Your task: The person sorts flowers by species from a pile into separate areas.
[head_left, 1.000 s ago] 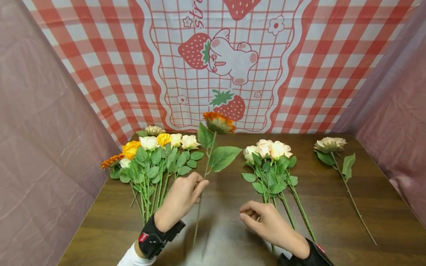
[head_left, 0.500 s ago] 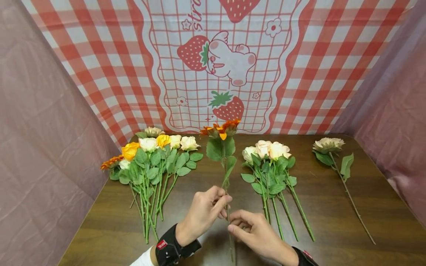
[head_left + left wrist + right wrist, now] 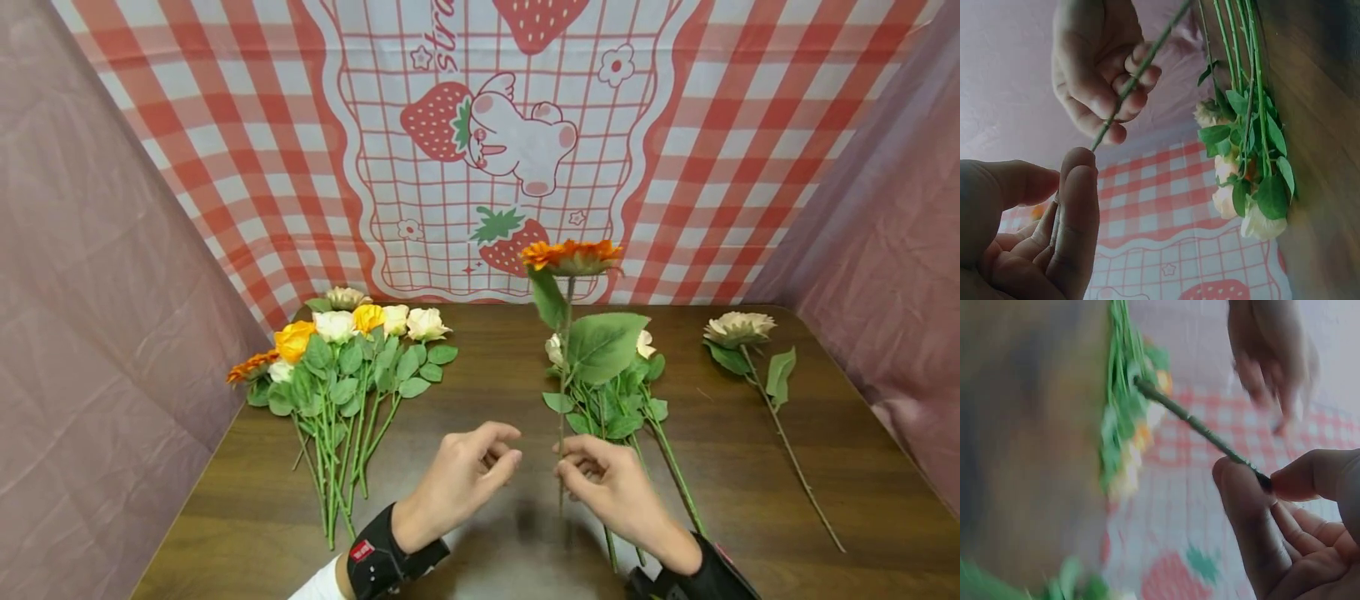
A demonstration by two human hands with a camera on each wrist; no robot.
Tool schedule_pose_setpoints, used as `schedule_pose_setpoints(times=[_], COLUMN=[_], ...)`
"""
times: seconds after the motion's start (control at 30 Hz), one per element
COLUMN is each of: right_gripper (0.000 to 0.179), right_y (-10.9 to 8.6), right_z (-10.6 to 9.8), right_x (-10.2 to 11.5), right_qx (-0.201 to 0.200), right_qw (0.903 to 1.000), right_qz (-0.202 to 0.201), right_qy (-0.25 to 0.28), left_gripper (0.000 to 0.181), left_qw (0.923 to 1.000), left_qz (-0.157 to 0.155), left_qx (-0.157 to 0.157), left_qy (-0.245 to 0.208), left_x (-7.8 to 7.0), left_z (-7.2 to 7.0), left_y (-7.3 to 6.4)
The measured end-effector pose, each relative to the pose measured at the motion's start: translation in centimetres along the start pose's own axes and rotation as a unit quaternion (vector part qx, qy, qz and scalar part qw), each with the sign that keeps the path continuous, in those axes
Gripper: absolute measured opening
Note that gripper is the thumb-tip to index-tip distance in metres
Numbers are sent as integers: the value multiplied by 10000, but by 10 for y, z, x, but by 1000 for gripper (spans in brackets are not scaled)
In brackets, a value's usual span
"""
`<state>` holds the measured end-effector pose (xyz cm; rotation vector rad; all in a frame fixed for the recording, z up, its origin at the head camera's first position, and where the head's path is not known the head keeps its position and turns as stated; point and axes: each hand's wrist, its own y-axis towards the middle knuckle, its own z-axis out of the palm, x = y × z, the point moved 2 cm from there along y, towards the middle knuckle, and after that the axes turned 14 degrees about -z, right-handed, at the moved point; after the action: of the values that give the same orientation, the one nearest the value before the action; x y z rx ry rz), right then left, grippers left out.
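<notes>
The right hand (image 3: 618,493) pinches the orange flower (image 3: 573,260) upright by its stem before the right bunch (image 3: 622,426); the left hand (image 3: 459,482), loosely bent, holds nothing. Broad bench (image 3: 483,379) parts both bunches; a pale flower (image 3: 741,330) lies toward its right edge.

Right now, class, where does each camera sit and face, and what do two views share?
Head: worn there, facing forward and down at the upright orange flower and brown wooden table; left hand and right hand show.
Left wrist: worn there, facing past left hand towards right hand.
Right wrist: worn there, facing past right hand, pinching the green stem, towards left hand.
Both wrist views share the red-and-white checked cloth.
</notes>
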<state>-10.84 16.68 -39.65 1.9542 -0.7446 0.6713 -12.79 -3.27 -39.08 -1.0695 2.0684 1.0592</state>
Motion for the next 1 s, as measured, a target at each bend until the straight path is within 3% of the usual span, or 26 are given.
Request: schedule_pose_setpoints(times=[0.1, 0.17, 0.3, 0.47, 0.7, 0.8, 0.83, 1.0], right_gripper=[22, 22, 21, 19, 24, 23, 24, 28], right_y=[-2, -4, -8, -25, -66, -74, -76, -83], right_z=[-28, -49, -93, -152, -217, -228, -229, -213], right_x=[-17, -25, -32, -50, -76, -80, -80, -81], right_qx=[-333, -521, -754, -548, 700, 1201, 1330, 1576], right_qw=[9953, 9855, 9525, 9161, 8782, 8684, 8672, 8820], right_qz=[277, 353, 555, 1270, 2938, 3240, 3306, 3234], right_qy=[-863, -1574, -2897, -3762, -3707, -3556, -3478, -3044], left_gripper=[14, 14, 14, 15, 15, 16, 16, 16], left_qw=[9999, 9997, 9992, 9985, 9985, 9986, 9985, 9979], left_qz=[-114, -171, -256, -371, -340, -311, -314, -380], left_qx=[64, 128, 216, 281, 237, 210, 210, 219], left_qy=[91, 140, 230, 303, 344, 372, 386, 468], left_x=[1, 1, 2, 3, 4, 4, 4, 4], left_z=[-1, -2, -4, -7, -9, -9, -9, -9], left_y=[1, 1, 1, 0, 1, 2, 2, 3])
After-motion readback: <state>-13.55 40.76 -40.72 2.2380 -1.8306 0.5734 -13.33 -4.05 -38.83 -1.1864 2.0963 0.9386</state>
